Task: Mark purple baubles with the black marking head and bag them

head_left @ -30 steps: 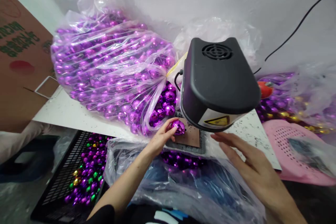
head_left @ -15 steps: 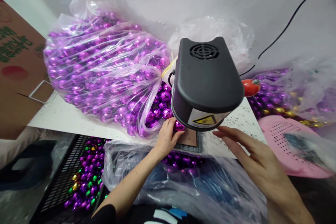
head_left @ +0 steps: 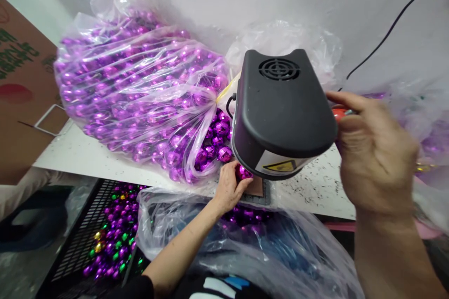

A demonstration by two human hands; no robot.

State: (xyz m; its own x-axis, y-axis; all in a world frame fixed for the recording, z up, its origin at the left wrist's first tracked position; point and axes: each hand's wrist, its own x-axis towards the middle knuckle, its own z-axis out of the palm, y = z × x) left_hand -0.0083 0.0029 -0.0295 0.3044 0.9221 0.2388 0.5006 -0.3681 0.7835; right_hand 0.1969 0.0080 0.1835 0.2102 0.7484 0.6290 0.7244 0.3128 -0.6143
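Between the thumb and fingers of my left hand point(head_left: 228, 187) is a shiny purple faceted ball point(head_left: 244, 172), at the front lower edge of a black machine point(head_left: 284, 107) with a round vent on top. A small brown pad point(head_left: 255, 187) on a grey base lies under it. My right hand point(head_left: 375, 149) is closed around the red knob point(head_left: 339, 114) on the machine's right side. Behind my left hand, loose purple balls point(head_left: 218, 133) spill from the mouth of a big clear bag point(head_left: 140, 98) full of them.
A cardboard box point(head_left: 26, 103) stands at the left. Below it, a black crate point(head_left: 75, 238) holds purple, green and gold balls. An open plastic bag point(head_left: 280, 238) with purple balls hangs at the table's front edge. A black cable point(head_left: 389, 28) runs along the wall.
My right hand has moved up and right, from below the machine to its red knob, and closed on it. My left hand, with the purple ball, has shifted slightly right.
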